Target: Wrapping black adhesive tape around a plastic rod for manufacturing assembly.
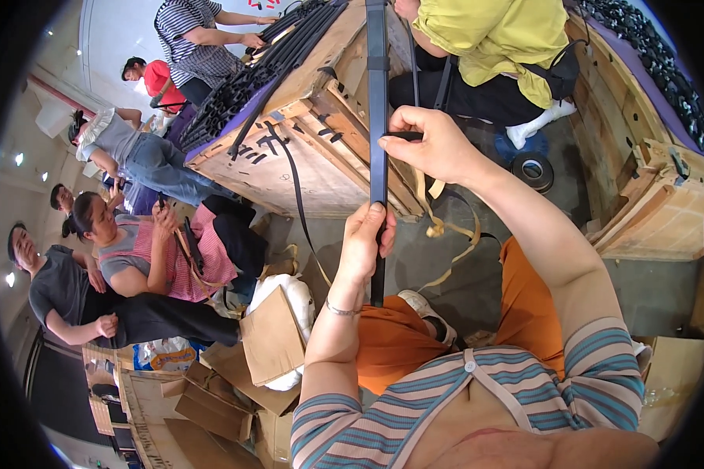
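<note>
A long, flat black bar (378,102) rises from near my lap past the upper edge of the view. My left hand (360,242) is wrapped round its lower part, the thumb lying along the front face. Higher up, my right hand (434,144) pinches a short black strip (405,136) between thumb and fingers, right against the bar's right side. Whether that strip is stuck to the bar, I cannot tell. A similar dark band crosses the bar further up. Pale yellow ribbon-like strips (465,250) dangle beyond my right forearm.
Wooden crates (289,168) stand ahead, topped with many black bars (235,102). Another crate (641,195) at right holds dark parts. A black tape roll (532,170) lies on the floor. Cardboard (274,336) sits at lower left. Several people work left; one in yellow (493,39) sits ahead.
</note>
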Demonstrator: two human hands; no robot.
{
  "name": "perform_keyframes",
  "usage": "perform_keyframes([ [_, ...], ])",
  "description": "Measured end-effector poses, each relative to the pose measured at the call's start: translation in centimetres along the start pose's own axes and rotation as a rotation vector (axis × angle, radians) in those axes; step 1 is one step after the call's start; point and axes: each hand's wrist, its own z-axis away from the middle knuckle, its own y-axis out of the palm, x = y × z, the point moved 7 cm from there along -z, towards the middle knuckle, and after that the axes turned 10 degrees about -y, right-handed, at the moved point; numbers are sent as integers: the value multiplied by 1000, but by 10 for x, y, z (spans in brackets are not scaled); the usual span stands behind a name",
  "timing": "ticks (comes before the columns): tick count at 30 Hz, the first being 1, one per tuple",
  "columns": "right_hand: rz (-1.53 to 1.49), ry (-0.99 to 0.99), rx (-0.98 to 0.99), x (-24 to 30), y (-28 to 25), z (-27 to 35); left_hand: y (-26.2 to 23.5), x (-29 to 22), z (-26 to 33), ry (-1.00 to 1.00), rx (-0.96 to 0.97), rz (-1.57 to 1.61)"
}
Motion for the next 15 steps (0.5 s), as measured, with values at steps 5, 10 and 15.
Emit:
perform_keyframes([
  [5,-15,20,51,-4,4,0,-8,4,-6,94,-43,-50],
  [10,-135,49,86,-3,3,5,-9,-9,1,174,-130,-127],
  [15,-59,31,81,19,-6,8,-10,-22,9,264,-42,19],
])
